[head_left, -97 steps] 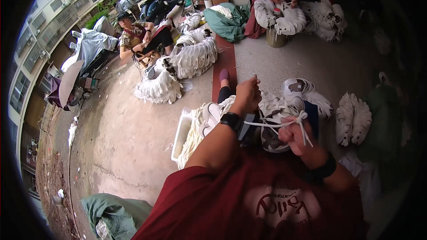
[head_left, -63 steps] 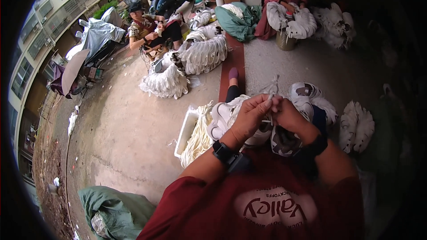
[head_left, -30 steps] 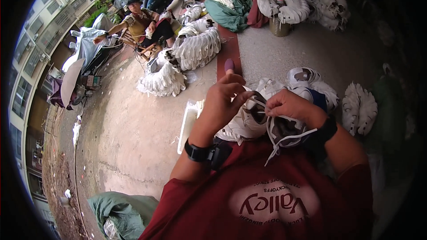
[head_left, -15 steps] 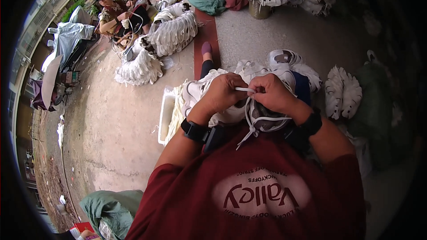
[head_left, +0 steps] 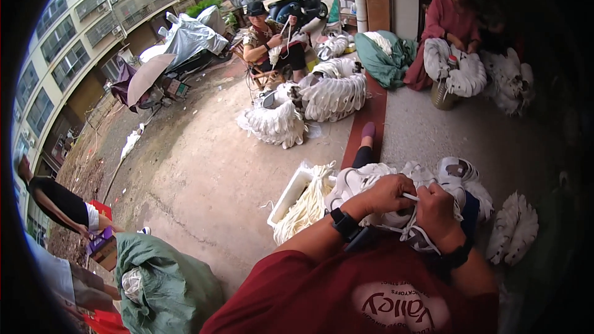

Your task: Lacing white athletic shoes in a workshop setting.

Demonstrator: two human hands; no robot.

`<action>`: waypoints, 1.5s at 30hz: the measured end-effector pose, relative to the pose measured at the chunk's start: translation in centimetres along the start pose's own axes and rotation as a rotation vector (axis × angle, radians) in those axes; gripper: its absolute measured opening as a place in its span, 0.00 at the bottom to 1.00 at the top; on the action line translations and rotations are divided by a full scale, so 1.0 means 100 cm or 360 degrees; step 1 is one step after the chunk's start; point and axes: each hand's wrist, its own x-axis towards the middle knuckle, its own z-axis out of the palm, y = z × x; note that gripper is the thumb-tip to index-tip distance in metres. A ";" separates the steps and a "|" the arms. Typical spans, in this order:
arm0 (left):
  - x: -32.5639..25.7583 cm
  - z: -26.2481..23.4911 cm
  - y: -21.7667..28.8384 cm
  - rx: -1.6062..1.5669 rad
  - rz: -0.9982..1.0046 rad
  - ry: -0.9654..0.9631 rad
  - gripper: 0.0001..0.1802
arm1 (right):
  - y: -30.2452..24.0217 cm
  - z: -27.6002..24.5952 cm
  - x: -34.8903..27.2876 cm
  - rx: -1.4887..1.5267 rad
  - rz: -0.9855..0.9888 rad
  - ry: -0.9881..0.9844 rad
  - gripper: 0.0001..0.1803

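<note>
Over my lap, my left hand [head_left: 394,194] and my right hand [head_left: 437,211] are close together, fingers pinched. A short stretch of white shoelace [head_left: 411,197] runs taut between them. Below the hands, loose lace ends hang over a shoe [head_left: 422,239] that is mostly hidden by my hands and wrists. White shoes [head_left: 356,180] are heaped just beyond my left hand. Another white and grey shoe [head_left: 456,169] lies beyond my right hand, beside dark blue material.
A white box [head_left: 293,187] of cream laces [head_left: 307,209] stands left of the shoes. Bundled shoe uppers [head_left: 334,96] lie ahead, near a seated person [head_left: 266,43] holding laces. Another person [head_left: 450,18] sits at far right. People stand at left by a green sack [head_left: 164,284].
The view has swung left and up, so my hands appear lower and farther right. People at the left edge and a seated person at far right now show. Both hands still pinch the lace.
</note>
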 end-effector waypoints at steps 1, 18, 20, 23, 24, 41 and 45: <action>0.000 -0.001 -0.001 -0.0017 -0.0075 -0.0032 0.12 | -0.001 0.000 0.000 0.0031 -0.0019 0.0026 0.04; 0.000 0.007 -0.007 -0.0129 -0.0161 0.0072 0.14 | -0.004 0.003 -0.008 -0.0084 0.0055 0.0026 0.05; -0.001 0.007 -0.006 -0.0092 -0.0158 0.0087 0.14 | -0.004 0.003 -0.009 -0.0114 0.0037 0.0047 0.05; -0.001 0.008 -0.006 -0.0072 -0.0159 0.0108 0.13 | -0.003 0.004 -0.009 -0.0111 0.0038 0.0063 0.05; -0.001 0.009 -0.006 -0.0052 -0.0165 0.0139 0.13 | -0.002 0.004 -0.009 -0.0145 0.0024 0.0075 0.05; 0.011 0.008 0.000 0.0323 -0.0289 0.0159 0.09 | 0.007 0.005 -0.015 0.1042 -0.0091 0.0030 0.06; 0.011 0.009 0.000 0.0272 -0.0211 0.0188 0.09 | 0.008 0.002 -0.016 0.1068 0.0269 -0.0274 0.08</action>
